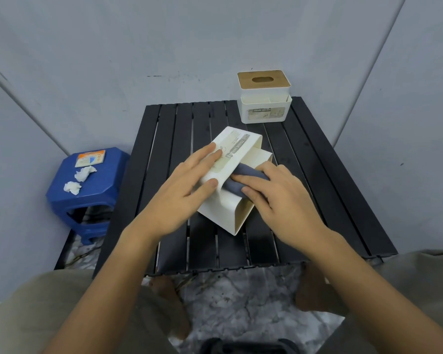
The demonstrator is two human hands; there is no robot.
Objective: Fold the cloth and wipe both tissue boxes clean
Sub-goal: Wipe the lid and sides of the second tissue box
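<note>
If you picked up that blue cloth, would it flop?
Probably floppy: the blue cloth bunches into a soft roll under the right hand. It likely weighs little and will not roll away, since it sags against the tipped tissue box.

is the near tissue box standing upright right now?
No. The near tissue box lies tipped on its side on the table, the left hand pressing it while the right hand rubs the cloth against it.
</note>
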